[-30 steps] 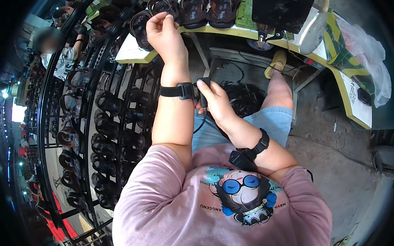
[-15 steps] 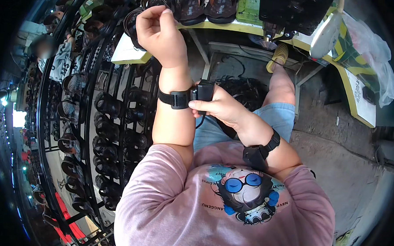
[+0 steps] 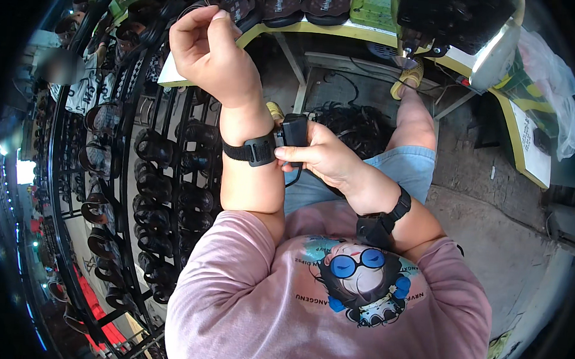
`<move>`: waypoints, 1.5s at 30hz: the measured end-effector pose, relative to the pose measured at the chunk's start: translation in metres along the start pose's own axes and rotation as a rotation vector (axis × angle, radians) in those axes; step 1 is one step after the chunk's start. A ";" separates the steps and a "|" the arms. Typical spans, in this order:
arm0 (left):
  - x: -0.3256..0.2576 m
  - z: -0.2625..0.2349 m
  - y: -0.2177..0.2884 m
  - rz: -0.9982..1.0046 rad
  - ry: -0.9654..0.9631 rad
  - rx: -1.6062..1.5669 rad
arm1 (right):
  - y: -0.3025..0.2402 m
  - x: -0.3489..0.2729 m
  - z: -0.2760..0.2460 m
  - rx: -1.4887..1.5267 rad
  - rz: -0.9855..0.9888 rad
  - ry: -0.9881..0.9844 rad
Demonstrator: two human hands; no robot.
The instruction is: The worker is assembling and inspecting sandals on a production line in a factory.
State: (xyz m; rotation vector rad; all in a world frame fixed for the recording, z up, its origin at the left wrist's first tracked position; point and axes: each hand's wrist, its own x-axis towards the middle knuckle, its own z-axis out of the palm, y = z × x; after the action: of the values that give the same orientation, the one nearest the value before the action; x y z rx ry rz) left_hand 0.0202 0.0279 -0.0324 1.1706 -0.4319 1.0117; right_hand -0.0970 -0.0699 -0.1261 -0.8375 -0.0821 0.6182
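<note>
My left hand [image 3: 214, 57] is raised, palm up, with fingers curled in loosely near the thumb and nothing visible in them. Around that wrist runs a black strap [image 3: 245, 151] with a slotted buckle. My right hand [image 3: 322, 154] grips a small black box-shaped device [image 3: 294, 131] at the strap's side, thumb across its lower part. A black cable hangs below the device. A second black strapped device [image 3: 373, 229] sits on my right wrist.
Black racks [image 3: 125, 140] with several rows of dark sandals stand at left. Brown sandals [image 3: 282, 3] and a green box [image 3: 367, 6] rest on a yellow-edged bench [image 3: 342, 32] ahead. A dark machine [image 3: 445, 23] and a clear plastic bag [image 3: 548, 82] are at right. Black strips lie below.
My left hand has moved left and slightly down, its wrist bending with it. My right hand keeps its grip on the device. The view has shifted slightly.
</note>
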 end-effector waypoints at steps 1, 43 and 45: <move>0.000 0.001 0.001 -0.008 -0.001 -0.031 | -0.002 0.001 -0.002 -0.001 0.001 0.001; -0.209 0.015 0.052 -1.247 -0.752 -0.065 | -0.100 0.003 -0.150 0.681 -0.620 0.602; -0.208 0.012 0.050 -1.103 -0.798 0.010 | -0.105 0.004 -0.145 0.603 -0.681 0.605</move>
State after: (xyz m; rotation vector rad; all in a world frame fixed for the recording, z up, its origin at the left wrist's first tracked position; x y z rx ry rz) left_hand -0.1260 -0.0699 -0.1554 1.5088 -0.3058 -0.4337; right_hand 0.0009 -0.2183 -0.1497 -0.3353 0.3458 -0.2679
